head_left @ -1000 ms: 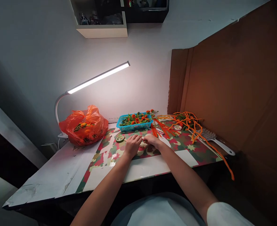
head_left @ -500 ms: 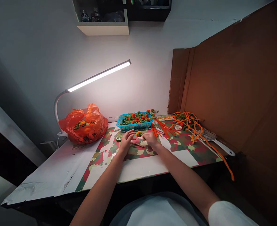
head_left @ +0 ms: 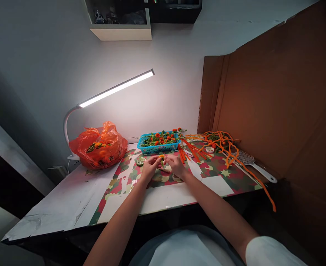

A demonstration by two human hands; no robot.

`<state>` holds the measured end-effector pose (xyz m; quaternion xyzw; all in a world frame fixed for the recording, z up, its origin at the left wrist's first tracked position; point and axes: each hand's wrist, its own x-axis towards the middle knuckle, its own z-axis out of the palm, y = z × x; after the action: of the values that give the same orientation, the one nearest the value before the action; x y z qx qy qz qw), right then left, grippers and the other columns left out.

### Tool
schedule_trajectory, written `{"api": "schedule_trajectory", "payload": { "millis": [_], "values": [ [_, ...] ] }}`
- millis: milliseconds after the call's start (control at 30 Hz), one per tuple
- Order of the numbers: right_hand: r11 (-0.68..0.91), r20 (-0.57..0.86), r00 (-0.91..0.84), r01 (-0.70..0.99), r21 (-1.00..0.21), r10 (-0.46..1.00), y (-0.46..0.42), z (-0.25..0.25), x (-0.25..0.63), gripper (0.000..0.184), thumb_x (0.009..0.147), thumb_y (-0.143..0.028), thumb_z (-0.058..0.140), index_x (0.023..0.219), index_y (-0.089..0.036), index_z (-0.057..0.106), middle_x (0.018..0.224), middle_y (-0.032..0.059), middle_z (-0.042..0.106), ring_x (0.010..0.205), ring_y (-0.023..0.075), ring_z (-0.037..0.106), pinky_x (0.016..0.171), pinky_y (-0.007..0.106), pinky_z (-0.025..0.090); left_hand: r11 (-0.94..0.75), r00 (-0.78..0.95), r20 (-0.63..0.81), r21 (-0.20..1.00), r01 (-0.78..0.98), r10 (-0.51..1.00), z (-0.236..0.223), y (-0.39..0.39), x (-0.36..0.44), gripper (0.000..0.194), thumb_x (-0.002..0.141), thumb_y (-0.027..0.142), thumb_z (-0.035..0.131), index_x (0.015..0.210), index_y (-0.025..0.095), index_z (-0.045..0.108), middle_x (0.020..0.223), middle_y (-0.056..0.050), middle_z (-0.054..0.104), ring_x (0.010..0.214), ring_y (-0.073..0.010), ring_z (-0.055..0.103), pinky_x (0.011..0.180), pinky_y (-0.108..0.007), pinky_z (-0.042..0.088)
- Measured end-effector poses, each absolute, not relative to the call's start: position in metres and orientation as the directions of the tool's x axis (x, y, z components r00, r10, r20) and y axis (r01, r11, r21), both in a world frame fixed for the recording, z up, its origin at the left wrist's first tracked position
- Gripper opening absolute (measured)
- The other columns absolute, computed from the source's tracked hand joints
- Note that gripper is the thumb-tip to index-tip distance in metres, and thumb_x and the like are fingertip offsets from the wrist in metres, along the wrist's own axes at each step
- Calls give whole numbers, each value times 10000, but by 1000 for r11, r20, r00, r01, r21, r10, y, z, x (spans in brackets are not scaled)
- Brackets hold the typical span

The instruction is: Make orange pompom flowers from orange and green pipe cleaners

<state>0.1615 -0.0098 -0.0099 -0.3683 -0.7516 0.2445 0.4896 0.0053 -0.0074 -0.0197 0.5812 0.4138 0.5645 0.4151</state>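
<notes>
While nearly closed, hands (head_left: 149,168) (head_left: 175,165) on orange flower (head_left: 161,157).

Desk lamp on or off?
On: the lamp's long bar glows bright white and lights up the wall behind it.

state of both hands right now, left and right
Left hand: fingers curled at the small orange flower; grip unclear.
Right hand: fingers bent beside the same flower; whether it grips cannot be told.
</notes>
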Motion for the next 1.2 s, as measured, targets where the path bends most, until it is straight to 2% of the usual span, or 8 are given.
{"api": "schedule_trajectory", "payload": {
  "millis": [100, 267, 367, 500, 633, 833, 1033, 1200],
  "values": [
    [537, 536, -100, 332, -776, 838, -6, -10, 164, 356, 888, -342, 328, 634, -186, 522, 638, 3, 521, 643, 139, 481, 599, 247, 329, -255, 13, 256, 966, -45, 967, -21, -5, 5, 472, 632, 550, 699, 861, 137, 692, 785, -63, 703, 686, -171, 652, 660, -288, 546],
    [519, 512, -195, 580, -627, 836, -10, -13, 157, 257, 851, -329, 481, 636, -192, 507, 652, 1, 548, 629, 141, 473, 630, 266, 298, -187, -16, 187, 964, -191, 982, -21, -5, 6, 517, 573, 517, 759, 920, 144, 672, 851, -69, 700, 718, -164, 662, 705, -298, 552],
    [485, 518, -181, 685, -543, 836, -14, -15, 152, 249, 891, -317, 461, 686, -193, 527, 722, 34, 596, 680, 168, 506, 695, 298, 288, -202, 14, 207, 966, -161, 978, -20, -8, 8, 523, 602, 469, 762, 1010, 161, 652, 931, -81, 700, 777, -174, 665, 723, -304, 552],
    [420, 483, -151, 746, -517, 863, -14, -16, 147, 257, 925, -265, 409, 721, -190, 546, 780, 73, 629, 745, 194, 535, 717, 313, 270, -298, 16, 299, 953, -52, 954, -22, -9, 9, 448, 624, 458, 747, 933, 148, 656, 958, -94, 699, 824, -200, 664, 742, -322, 543],
    [422, 484, -147, 735, -530, 863, -14, -15, 147, 286, 924, -244, 390, 685, -192, 539, 738, 50, 618, 706, 173, 517, 675, 295, 248, -380, -8, 380, 925, -5, 925, -23, -8, 10, 405, 626, 442, 743, 890, 151, 645, 929, -79, 699, 838, -207, 661, 753, -330, 534],
    [479, 543, -116, 645, -595, 831, -11, -14, 150, 251, 871, -219, 427, 634, -189, 508, 672, 24, 557, 621, 150, 453, 593, 272, 222, -384, 2, 384, 923, -24, 923, -18, -12, 13, 371, 612, 410, 758, 843, 148, 633, 871, -61, 696, 811, -199, 661, 760, -334, 529],
    [517, 547, -165, 622, -588, 821, -6, -15, 155, 181, 854, -189, 431, 694, -193, 515, 732, 12, 577, 670, 146, 467, 622, 256, 254, -247, 15, 248, 966, -74, 969, -17, -12, 11, 397, 649, 473, 719, 866, 152, 630, 886, -68, 683, 840, -200, 653, 720, -311, 539],
    [546, 542, -192, 553, -629, 818, -9, -11, 157, 244, 899, -248, 391, 689, -196, 506, 713, 2, 570, 690, 143, 492, 645, 249, 280, -195, 5, 197, 971, -139, 980, -19, -8, 9, 491, 594, 446, 767, 968, 173, 603, 853, -51, 682, 778, -171, 659, 715, -305, 545]
  ]
}}
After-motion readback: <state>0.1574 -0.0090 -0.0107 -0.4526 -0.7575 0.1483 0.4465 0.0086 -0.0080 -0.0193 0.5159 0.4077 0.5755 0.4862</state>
